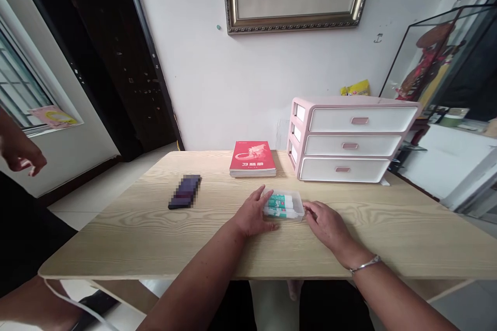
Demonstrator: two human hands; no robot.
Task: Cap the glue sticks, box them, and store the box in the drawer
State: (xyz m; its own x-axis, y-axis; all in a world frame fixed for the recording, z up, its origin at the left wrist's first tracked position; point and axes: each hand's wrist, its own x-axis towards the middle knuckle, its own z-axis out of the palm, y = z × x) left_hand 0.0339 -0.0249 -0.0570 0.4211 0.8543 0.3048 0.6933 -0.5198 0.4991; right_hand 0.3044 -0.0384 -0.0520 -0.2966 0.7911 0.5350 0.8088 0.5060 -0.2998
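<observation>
Right now our left hand [254, 215] lies open, fingers loosely spread, touching the left end of the small clear box [286, 202]. Our right hand [325, 222], fingers gently curled but closed on nothing, meets its right end. The box sits between them on the worktop [155, 232], long axis running left to right, equally near both.
</observation>
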